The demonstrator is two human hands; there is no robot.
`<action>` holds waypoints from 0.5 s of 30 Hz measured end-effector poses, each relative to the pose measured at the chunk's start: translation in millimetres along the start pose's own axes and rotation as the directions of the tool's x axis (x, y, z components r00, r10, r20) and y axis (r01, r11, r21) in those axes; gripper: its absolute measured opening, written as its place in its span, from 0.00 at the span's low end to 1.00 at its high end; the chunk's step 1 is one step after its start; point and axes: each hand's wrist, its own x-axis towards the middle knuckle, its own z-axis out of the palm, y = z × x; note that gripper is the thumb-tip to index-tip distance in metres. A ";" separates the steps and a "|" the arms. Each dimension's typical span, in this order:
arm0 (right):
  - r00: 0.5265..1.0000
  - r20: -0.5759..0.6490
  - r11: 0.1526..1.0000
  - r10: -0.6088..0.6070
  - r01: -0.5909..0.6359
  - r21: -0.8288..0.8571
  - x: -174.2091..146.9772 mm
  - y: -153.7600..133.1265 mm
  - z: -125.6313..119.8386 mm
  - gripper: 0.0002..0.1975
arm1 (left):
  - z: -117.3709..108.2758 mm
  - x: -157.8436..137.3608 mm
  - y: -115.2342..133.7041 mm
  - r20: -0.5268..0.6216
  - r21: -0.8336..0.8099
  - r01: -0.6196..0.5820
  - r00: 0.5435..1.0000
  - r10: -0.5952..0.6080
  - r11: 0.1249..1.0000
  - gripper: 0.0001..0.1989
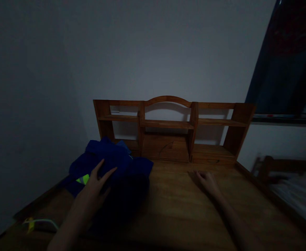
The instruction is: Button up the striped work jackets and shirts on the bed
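A heap of dark blue clothing [132, 170] with a bright yellow-green strip [83, 179] lies on the left part of the wooden desktop [173, 202]. Over its near side I see my left hand [96, 183], fingers spread apart; whether the fingertips touch the cloth I cannot tell. My right hand [206, 179] is low over the bare wood to the right, apart from the clothing. Its fingers are curled closed, and anything inside them is hidden in the dim light.
Along the back stands a wooden shelf unit [165, 124] against a pale wall [168, 52]. A whitish cord [44, 220] with a yellow tie lies at the near left. Beyond the right edge are a wooden bed frame [286, 164] and pale bedding [299, 191].
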 end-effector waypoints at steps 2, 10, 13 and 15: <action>1.000 0.003 1.000 -0.002 0.002 0.006 -0.7 -1.8 -1.2 0.28 | 11.3 2.3 -4.4 -0.036 0.050 0.026 0.999 -0.024 0.998 0.24; 1.000 -0.019 0.999 -0.003 0.004 0.043 -4.7 -5.9 -5.1 0.29 | 32.0 19.5 28.4 -0.257 -0.143 0.010 0.965 -0.047 0.990 0.07; 1.000 -0.006 0.998 -0.012 0.012 0.063 -6.6 -9.0 -7.8 0.29 | 26.5 21.5 74.0 -0.300 -0.477 0.043 0.931 -0.209 0.878 0.12; 1.000 -0.001 0.997 -0.012 0.012 0.074 -8.6 -12.1 -9.1 0.29 | 22.7 20.7 111.7 -0.192 -0.688 0.069 0.943 -0.272 0.723 0.17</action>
